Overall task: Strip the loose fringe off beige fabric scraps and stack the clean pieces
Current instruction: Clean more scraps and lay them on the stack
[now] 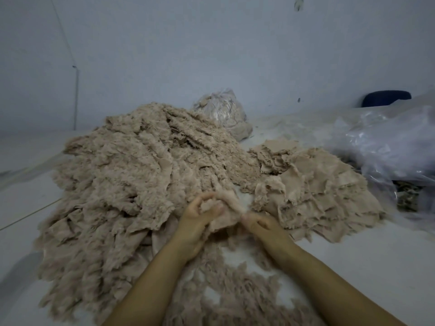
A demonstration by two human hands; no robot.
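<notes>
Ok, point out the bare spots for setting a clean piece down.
Bare floor right of the right hand, below the clean stack; more left of the fringed heap. Crowded between the forearms with stripped fringe.

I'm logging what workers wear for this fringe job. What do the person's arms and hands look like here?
Both forearms are bare to the bottom edge of the picture: no sleeves, gloves, watch or bracelet show. The left hand and right hand carry no visible rings, though blur hides fine detail.
</notes>
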